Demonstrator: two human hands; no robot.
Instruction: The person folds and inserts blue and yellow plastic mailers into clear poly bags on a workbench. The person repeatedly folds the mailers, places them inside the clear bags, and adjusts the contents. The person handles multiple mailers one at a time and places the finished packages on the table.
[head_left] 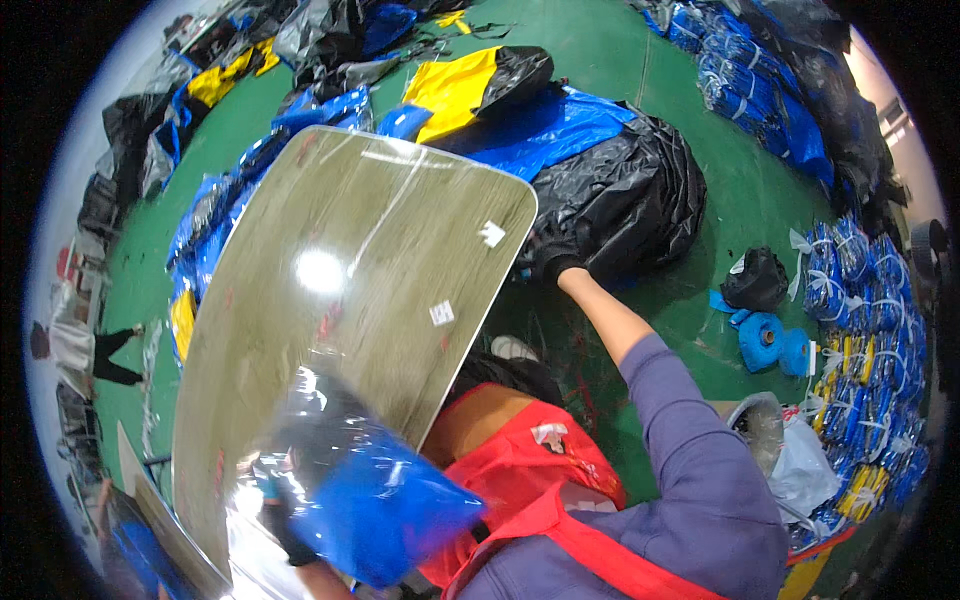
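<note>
A glossy, smooth wood-grain board (pixel 340 300) under clear film, crinkled shiny black plastic sheeting (pixel 625 195), a matt green floor (pixel 620 70).

A green floor (pixel 610 50) carries everything here. Heaps of black, blue and yellow plastic sheeting (pixel 560 130) lie across its middle and far left. Tied blue bundles (pixel 760 90) are stacked along the right side, with more bundles (pixel 870 330) nearer. A small black bag (pixel 757 278) and blue tape rolls (pixel 775 345) sit just beside them.
</note>
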